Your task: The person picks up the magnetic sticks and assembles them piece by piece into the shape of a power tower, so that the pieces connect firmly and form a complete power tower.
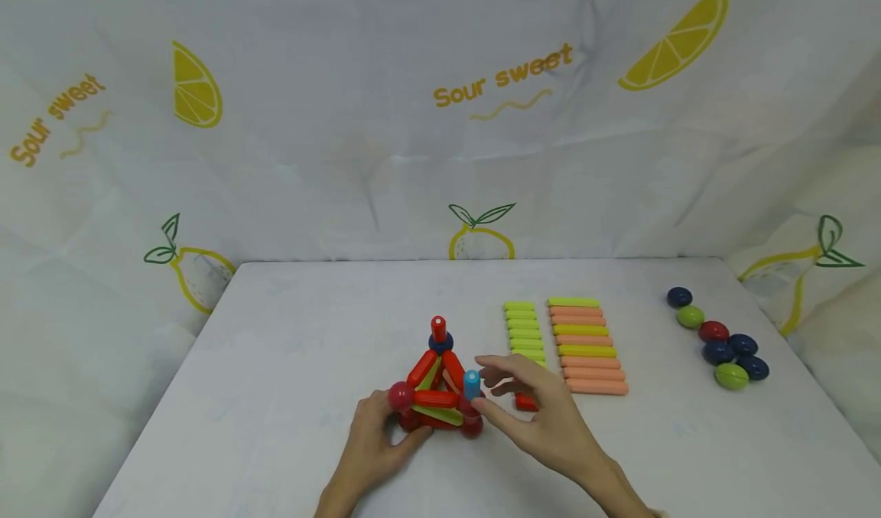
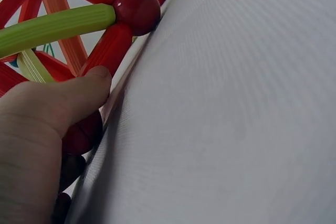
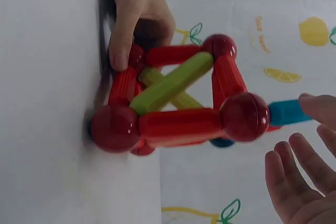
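Note:
A ball-and-stick structure [image 1: 436, 399] of red sticks, dark red balls and slanting green sticks stands on the table. My left hand [image 1: 375, 441] grips its lower left side, the thumb lying on a bottom red stick [image 2: 111, 48] and the fingers partly hidden behind. Upright on the upper right ball [image 3: 245, 116] is a short blue stick [image 1: 471, 385]. The thumb of my right hand [image 1: 540, 411] touches this blue stick, while its other fingers are spread apart from it. A red stick [image 1: 438, 329] rises from a dark blue ball [image 1: 440, 343] at the back.
Right of the structure lie a column of short green sticks [image 1: 526, 333] and a column of longer orange and yellow sticks [image 1: 592, 363]. A red stick [image 1: 526, 402] lies near the right hand. Several blue, green and red balls [image 1: 719, 352] sit at the table's right side.

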